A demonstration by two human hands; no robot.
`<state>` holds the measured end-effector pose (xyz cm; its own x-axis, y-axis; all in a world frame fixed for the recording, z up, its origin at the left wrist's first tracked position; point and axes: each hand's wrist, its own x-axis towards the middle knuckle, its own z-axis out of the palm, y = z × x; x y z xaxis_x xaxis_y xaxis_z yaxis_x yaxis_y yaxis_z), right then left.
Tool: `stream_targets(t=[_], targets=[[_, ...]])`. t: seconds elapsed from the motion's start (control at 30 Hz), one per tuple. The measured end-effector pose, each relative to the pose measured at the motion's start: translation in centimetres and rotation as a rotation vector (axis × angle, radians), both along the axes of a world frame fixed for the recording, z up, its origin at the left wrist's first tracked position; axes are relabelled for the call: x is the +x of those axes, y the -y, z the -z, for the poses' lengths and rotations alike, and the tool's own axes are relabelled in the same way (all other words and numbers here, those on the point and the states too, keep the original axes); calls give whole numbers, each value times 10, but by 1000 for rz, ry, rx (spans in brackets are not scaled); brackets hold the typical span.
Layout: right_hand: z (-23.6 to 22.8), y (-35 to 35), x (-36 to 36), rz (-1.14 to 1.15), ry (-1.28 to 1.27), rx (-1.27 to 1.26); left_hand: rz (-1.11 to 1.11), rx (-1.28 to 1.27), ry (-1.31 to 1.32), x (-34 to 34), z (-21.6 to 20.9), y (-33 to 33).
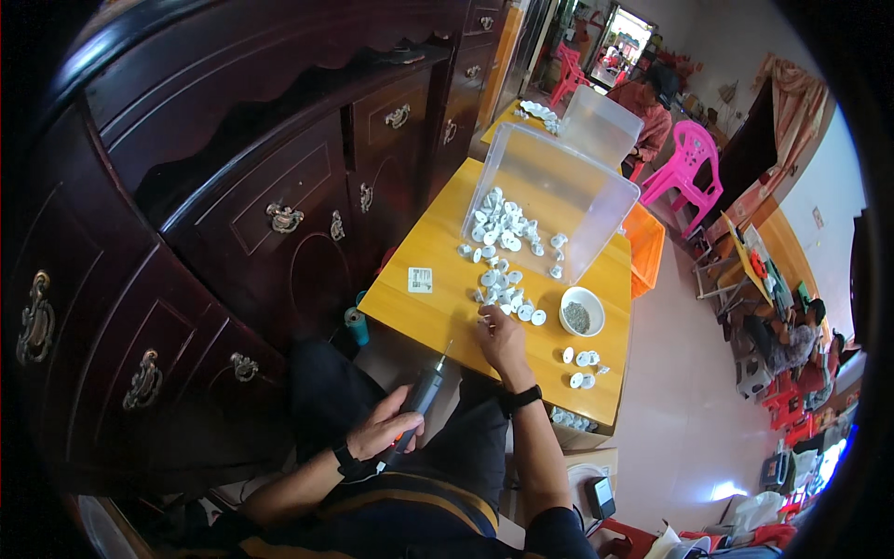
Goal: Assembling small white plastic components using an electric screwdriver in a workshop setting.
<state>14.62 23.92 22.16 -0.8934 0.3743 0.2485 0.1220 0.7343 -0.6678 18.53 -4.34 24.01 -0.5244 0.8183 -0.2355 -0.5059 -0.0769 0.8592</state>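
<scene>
My left hand [386, 429] is wrapped round a dark cordless electric screwdriver [424, 396], held over my lap with its thin bit pointing up and away toward the table's near edge. Over the table, my right hand [504, 345] has its fingers closed on a small white plastic part [484, 320]; its exact shape is mostly hidden by the fingers. Just beyond the fingertips lies a pile of white round-capped plastic parts [507, 291]. A white bowl [568, 321] holding small grey metal pieces, probably screws, stands to the right. Nearer me are several more white parts [583, 358].
On the yellow table [410, 321], a clear plastic bin [549, 210] lies tipped toward me with more white parts. A printed card [420, 279] is at left. Dark wooden cabinets [270, 214] flank the left side. An orange crate [643, 247] and pink chair [689, 172] stand beyond; other people sit farther off.
</scene>
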Motion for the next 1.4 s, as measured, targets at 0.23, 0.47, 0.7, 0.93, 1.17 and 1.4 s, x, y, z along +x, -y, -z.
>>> stream_targets(t=[0.23,0.47,0.7,0.93,1.17,1.4], targets=[[-8,1,25,-116,-13,-830,10,-107,-27,-3,-17,-16],[8,6,28,-97,-113,-873,43,-158,-117,-11,-13,-32],[22,8,26,-93,-170,-913,54,-207,-152,-18,-4,-39],[18,10,28,-50,-104,-951,69,-216,-166,-23,-3,-46],[27,6,27,-67,-114,-850,83,-246,-232,-26,6,-49],[14,14,28,-73,-136,-947,85,-233,-205,-27,0,-50]])
